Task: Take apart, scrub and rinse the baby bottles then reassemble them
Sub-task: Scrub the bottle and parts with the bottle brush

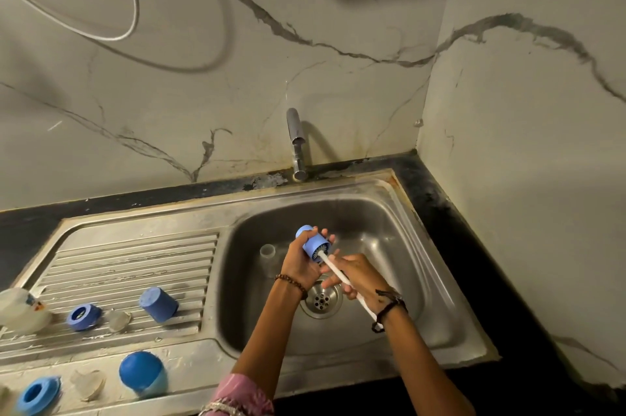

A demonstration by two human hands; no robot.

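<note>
Scrubbing blue cap, brush inside

Steel sink drainboard on a dark desk carries two blue caps, two blue rings, clear teats, a bottle

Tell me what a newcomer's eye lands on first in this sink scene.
Over the steel sink, the left hand grips a blue bottle cap while the right hand pushes a white brush into it. More blue bottle parts sit on the ribbed drainboard to the left.
</note>
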